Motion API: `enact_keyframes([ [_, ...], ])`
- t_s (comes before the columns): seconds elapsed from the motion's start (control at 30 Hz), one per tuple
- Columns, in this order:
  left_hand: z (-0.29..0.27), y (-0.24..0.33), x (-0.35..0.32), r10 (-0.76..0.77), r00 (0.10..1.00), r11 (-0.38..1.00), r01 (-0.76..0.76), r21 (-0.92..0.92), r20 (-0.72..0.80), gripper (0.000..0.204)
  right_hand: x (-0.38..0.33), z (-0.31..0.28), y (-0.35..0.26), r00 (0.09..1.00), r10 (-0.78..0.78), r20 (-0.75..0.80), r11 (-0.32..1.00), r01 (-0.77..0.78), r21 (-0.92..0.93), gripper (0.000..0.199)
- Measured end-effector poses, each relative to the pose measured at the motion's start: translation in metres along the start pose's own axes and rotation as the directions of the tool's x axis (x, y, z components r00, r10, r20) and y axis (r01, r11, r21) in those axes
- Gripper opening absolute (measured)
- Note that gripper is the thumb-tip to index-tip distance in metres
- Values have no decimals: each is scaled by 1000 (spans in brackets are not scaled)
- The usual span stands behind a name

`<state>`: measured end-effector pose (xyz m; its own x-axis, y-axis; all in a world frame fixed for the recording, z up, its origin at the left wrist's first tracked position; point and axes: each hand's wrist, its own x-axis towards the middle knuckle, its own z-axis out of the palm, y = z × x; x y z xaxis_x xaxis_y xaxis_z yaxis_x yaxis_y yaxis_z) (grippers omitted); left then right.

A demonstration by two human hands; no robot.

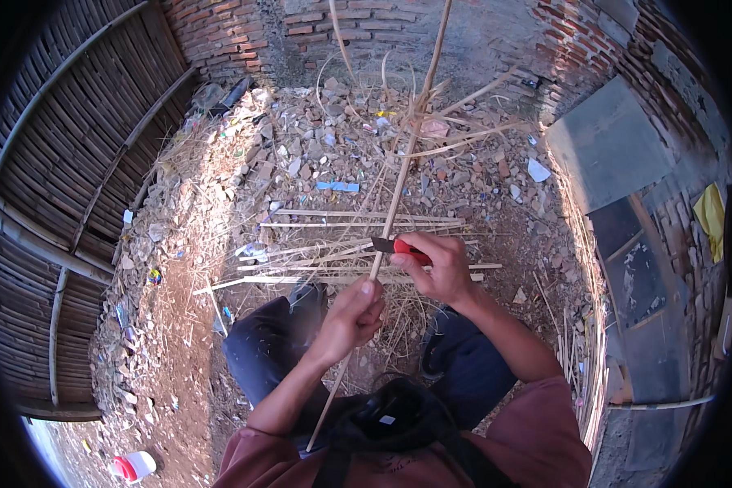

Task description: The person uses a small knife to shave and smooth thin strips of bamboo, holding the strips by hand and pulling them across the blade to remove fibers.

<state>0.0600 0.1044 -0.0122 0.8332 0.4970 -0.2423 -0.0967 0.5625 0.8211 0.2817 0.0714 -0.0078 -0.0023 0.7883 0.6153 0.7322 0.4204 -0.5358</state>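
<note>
Maroon shirt (537, 423), nearest, flanks the lower end of the long pale strip (403, 175), which slants up between the legs (260, 350). The left hand (351, 320) closes around the strip; above it, the right hand (437, 268) grips a red-handled knife (403, 246), blade crossing the strip. Slats (289, 280) lie beneath the strip.

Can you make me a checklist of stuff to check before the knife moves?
1. Left hand gripping the stick: ok.
2. Right hand around the handle of the red knife: ok.
3. Blade lined up over the stick: ok.
4. Left hand apart from the blade: ok, there's a gap.
5. Gloves on: not ok, both hands are bare.
6. Blade sharp: cannot tell.
</note>
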Motion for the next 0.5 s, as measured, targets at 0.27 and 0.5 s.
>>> enact_keyframes([
  [0.27,5,-6,0,63,996,994,-57,94,-62,31,4,-3,-4,997,74,-36,997,-74,8,24],
  [0.5,3,-20,2,100,989,968,-72,241,-105,26,11,-12,10,990,102,-101,991,-110,-73,26],
])
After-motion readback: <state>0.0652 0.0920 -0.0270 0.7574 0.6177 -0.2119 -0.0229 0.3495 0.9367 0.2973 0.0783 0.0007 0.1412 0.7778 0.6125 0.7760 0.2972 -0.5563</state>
